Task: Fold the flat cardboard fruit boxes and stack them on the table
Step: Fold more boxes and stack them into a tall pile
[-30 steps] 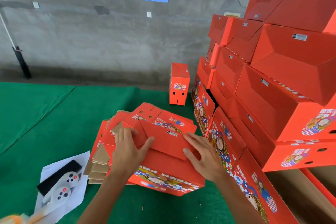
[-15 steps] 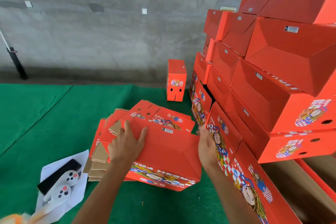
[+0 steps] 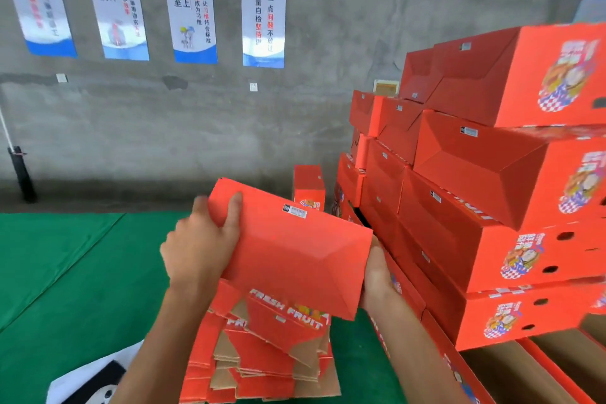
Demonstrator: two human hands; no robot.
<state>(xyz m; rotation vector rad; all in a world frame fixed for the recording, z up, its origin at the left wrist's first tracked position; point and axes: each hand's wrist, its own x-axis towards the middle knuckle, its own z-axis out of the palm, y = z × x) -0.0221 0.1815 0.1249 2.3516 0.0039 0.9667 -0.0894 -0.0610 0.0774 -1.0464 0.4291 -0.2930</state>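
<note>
Above "FRESH FRUIT" flats (image 3: 282, 331), L hand (image 3: 200, 246) & R hand (image 3: 377, 275) grip folded box (image 3: 295, 249).

We see four blue-and-white posters (image 3: 196, 10) with Chinese writing on the grey concrete wall (image 3: 328, 128). A black pole (image 3: 21, 174) stands at left. Near the bottom edge, a white sheet (image 3: 82, 380) lies on the green cloth (image 3: 65, 272).
</note>
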